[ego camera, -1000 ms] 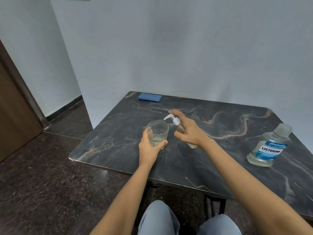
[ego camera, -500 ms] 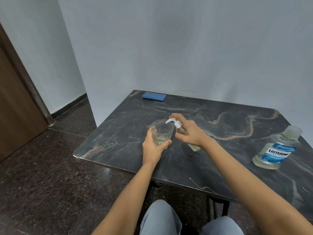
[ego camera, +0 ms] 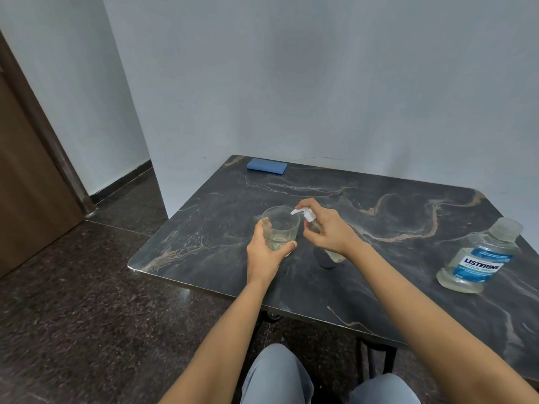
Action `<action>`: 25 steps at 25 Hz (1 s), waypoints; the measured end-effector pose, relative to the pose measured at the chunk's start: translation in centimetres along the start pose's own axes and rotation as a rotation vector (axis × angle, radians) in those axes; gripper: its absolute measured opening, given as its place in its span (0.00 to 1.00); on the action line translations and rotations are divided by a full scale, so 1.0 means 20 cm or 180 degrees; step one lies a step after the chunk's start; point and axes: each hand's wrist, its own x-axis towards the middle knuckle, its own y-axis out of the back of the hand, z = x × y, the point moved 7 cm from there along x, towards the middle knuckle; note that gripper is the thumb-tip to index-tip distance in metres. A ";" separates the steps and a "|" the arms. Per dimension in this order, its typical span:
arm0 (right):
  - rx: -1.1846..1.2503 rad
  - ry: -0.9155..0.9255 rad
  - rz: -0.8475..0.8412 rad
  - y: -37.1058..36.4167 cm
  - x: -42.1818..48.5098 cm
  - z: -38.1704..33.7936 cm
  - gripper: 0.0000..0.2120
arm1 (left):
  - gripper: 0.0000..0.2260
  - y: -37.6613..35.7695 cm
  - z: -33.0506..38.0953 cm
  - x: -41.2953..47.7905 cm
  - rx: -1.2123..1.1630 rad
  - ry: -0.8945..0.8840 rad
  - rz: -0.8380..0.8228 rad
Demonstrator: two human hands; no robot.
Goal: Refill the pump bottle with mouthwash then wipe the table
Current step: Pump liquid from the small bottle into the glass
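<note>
White pump head [ego camera: 303, 212] under right hand [ego camera: 326, 231] forefinger; grip wrapped round tilted pump bottle [ego camera: 335, 255], base near tabletop [ego camera: 204, 228]. Nozzle points left over glass [ego camera: 280, 228], grasped in left hand [ego camera: 267, 255] just beside. Mouthwash bottle [ego camera: 478, 258] upright, capped, well right, nearer right hand. Blue sponge [ego camera: 267, 166] far corner.

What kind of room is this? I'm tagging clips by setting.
Probably a plain room in a home: a dark marble-look table against a bare pale wall, polished stone floor, and a wooden door.
</note>
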 end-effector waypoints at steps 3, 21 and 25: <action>-0.0061 0.0068 0.0056 0.01 0.00 -0.01 0.28 | 0.36 0.00 0.01 0.00 -0.0004 -0.0001 -0.0001; -0.0168 0.0078 0.0051 -0.03 0.01 -0.02 0.23 | 0.35 0.00 0.01 0.00 -0.0008 -0.0013 -0.0007; -0.0123 0.0044 0.0143 -0.03 0.01 0.00 0.19 | 0.35 0.00 0.00 0.00 -0.0003 -0.0027 -0.0005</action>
